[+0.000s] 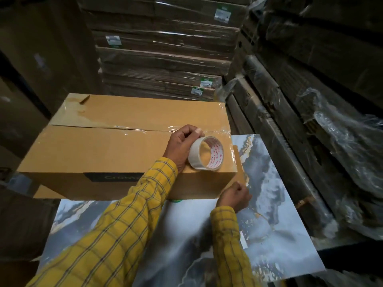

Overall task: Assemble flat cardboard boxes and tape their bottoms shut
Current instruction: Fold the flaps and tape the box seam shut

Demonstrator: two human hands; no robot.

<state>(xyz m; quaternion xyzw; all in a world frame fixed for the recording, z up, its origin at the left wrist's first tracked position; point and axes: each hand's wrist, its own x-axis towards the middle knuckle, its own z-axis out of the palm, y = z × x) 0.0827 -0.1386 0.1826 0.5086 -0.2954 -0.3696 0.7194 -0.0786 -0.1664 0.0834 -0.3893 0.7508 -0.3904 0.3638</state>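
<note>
Brown cardboard fills the middle of the frame: a box point(116, 146) lies bottom-up on a marble-patterned tabletop point(275, 241), its two flaps meeting along a seam covered by clear tape that runs from the left edge to the right corner. The step in hand looks like the end of taping that seam. The left hand point(182, 146), coming from the lower left in a yellow checked sleeve, has its grip closed around a tape roll point(207, 153) standing on the right end of the box, thumb on the outer rim near the seam. The right hand point(235, 196), low at the box's near right corner, has its fingers curled as if pinching something, though what it holds I cannot tell; it may be the tape end folded down the side. The next move probably calls for cutting or tearing the tape and pressing the end flat.

Red lettering inside the roll's core seems to read "WONDER TAPE". A dark panel on the near side shows "Cromp", the rest hidden by the sleeve. White and green labels on the flat cardboard stacks point(165, 48) at upper centre are too small to read
</note>
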